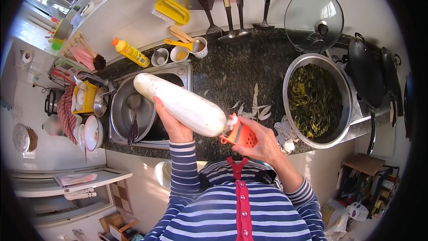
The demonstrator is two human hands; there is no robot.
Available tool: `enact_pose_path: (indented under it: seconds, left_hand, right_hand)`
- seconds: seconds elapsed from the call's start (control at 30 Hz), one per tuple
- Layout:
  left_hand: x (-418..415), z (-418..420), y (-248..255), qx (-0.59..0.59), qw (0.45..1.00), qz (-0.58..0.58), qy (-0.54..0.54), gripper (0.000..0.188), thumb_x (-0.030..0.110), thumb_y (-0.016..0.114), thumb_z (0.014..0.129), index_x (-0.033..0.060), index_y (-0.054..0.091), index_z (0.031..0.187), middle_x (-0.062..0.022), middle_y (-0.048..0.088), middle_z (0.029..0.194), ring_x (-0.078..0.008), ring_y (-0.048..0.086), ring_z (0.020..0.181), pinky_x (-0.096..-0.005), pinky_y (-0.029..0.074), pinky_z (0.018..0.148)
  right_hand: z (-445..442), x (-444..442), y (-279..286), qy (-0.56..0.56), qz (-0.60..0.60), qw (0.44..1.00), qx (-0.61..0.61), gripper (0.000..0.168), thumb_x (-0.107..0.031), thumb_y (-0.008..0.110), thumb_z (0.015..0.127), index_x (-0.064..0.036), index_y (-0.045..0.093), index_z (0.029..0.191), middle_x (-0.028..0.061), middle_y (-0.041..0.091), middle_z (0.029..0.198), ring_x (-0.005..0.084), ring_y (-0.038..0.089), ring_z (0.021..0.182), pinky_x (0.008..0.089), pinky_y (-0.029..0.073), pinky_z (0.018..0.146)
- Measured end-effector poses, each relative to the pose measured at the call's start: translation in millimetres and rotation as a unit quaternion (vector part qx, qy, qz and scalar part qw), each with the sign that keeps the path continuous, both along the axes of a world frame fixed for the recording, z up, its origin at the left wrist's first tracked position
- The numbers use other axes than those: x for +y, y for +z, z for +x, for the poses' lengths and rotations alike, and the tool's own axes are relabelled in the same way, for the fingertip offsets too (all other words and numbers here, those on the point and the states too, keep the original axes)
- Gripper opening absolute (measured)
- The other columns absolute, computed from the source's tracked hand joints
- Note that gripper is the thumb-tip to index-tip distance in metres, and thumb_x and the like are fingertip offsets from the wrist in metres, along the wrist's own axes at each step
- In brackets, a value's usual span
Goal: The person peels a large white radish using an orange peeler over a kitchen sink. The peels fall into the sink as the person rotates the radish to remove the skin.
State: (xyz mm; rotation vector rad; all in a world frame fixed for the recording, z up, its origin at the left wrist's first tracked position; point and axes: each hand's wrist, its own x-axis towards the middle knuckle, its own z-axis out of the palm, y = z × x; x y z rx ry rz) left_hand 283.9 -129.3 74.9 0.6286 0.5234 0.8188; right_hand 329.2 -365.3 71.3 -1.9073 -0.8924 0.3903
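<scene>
A large white daikon radish (182, 105) lies slantwise in my left hand (172, 120), whose palm and fingers support it from below near its middle. Its far end reaches over the sink, and its near end points toward my right side. My right hand (264, 140) grips an orange plastic peeler (243, 134) with a metal blade and a perforated body. The peeler sits right by the radish's near end; whether the blade touches the skin is hard to tell. Several pale peel strips (257, 105) lie on the dark granite counter (230, 70) beyond my right hand.
A steel basin (346, 130) of dark leafy greens stands at right beside a crumpled cloth (286, 134). The sink (187, 73) at left holds a steel bowl (120, 113) with a ladle (133, 107). Small bowls (179, 53) and a yellow bottle (132, 53) line the wall.
</scene>
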Motion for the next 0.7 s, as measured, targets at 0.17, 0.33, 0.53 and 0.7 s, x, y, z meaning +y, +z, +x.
enact_pose_path:
  seconds: [0.17, 0.33, 0.53, 0.7]
  left_hand:
    - [5.0, -1.2, -0.7, 0.006, 1.000, -0.015, 0.014, 0.066, 0.055, 0.051, 0.088, 0.0020, 0.044, 0.127, -0.0165, 0.058, 0.114, -0.0296, 0.057, 0.106, -0.0419, 0.046, 0.093]
    - [2.1, -3.0, -10.0, 0.032, 0.998, 0.044, 0.024, 0.067, 0.055, 0.051, 0.088, 0.0032, 0.043, 0.129, -0.0168, 0.057, 0.115, -0.0276, 0.057, 0.105, -0.0401, 0.047, 0.091]
    - [1.0, -5.1, -5.2, 0.017, 0.998, 0.052, 0.040, 0.064, 0.053, 0.051, 0.089, 0.0051, 0.041, 0.131, -0.0137, 0.055, 0.119, -0.0255, 0.056, 0.106, -0.0391, 0.047, 0.091]
    - [6.4, -8.5, 6.3, 0.003, 0.999, 0.029, 0.037, 0.066, 0.054, 0.051, 0.089, 0.0062, 0.041, 0.133, -0.0140, 0.056, 0.118, -0.0274, 0.056, 0.107, -0.0414, 0.047, 0.093]
  right_hand:
    - [-6.9, -10.9, -9.2, -0.038, 0.008, 0.999, 0.029, 0.075, -0.031, 0.082, 0.064, -0.004, 0.050, 0.127, 0.0182, 0.063, 0.110, 0.0310, 0.065, 0.094, 0.0365, 0.052, 0.082]
    - [-11.1, 16.0, 30.4, 0.002, -0.008, 0.995, -0.096, 0.077, -0.032, 0.082, 0.065, -0.006, 0.049, 0.129, 0.0142, 0.062, 0.094, 0.0286, 0.066, 0.078, 0.0347, 0.054, 0.067]
    - [-14.5, 18.6, 29.4, -0.024, -0.065, 0.988, -0.135, 0.074, -0.032, 0.081, 0.065, -0.008, 0.052, 0.128, 0.0130, 0.062, 0.089, 0.0267, 0.065, 0.070, 0.0349, 0.054, 0.060]
    - [-12.4, -9.3, -11.5, -0.062, -0.062, 0.994, -0.071, 0.076, -0.030, 0.082, 0.062, -0.007, 0.051, 0.128, 0.0158, 0.064, 0.101, 0.0306, 0.066, 0.084, 0.0370, 0.055, 0.071]
